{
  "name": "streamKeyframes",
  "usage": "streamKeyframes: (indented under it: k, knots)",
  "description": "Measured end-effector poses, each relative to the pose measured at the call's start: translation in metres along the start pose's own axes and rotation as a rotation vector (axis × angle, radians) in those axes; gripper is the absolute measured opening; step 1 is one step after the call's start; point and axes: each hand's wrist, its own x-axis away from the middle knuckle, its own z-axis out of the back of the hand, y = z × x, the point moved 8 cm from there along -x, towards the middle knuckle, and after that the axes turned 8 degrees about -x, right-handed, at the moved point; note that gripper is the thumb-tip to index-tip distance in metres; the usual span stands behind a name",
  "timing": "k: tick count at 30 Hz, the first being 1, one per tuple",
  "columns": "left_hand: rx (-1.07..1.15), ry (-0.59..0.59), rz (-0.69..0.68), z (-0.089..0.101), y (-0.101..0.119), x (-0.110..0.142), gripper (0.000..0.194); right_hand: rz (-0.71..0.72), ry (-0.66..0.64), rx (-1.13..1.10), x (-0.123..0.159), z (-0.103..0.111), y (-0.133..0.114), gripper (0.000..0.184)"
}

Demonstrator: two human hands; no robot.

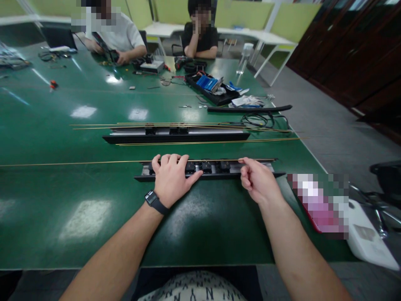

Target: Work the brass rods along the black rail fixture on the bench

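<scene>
Two hands: ours, both on the near black rail [216,169] lying across the green table [62,188].
Left hand [171,179]: we laid it flat over the rail's left part, fingers spread and gripping nothing.
Right hand [258,182]: we pinched a thin brass rod [94,162] at the rail's far edge, fingers curled closed.
Surface: glossy green, with a second rail [175,136] and more rods beyond.
Room: we saw two seated people across the table, green partitions behind them.
Container: a black tray [213,97] at far right held blue parts [206,82].
</scene>
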Motion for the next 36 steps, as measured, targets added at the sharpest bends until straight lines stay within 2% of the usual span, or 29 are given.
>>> streamKeyframes:
  k: [19, 27, 36]
  knots:
    - [-0.002, -0.023, 0.013, 0.0015, 0.0003, -0.0009, 0.056, -0.016, -0.020, 0.005, -0.0016, -0.0009, 0.0020, 0.021]
    - [-0.014, -0.014, 0.007, 0.0012, 0.0004, -0.0007, 0.058, -0.001, -0.007, -0.004, -0.0021, 0.0002, 0.0001, 0.014]
    - [-0.017, -0.029, 0.015, 0.0007, 0.0005, -0.0014, 0.057, -0.013, -0.013, -0.006, -0.0012, -0.0022, -0.0026, 0.014]
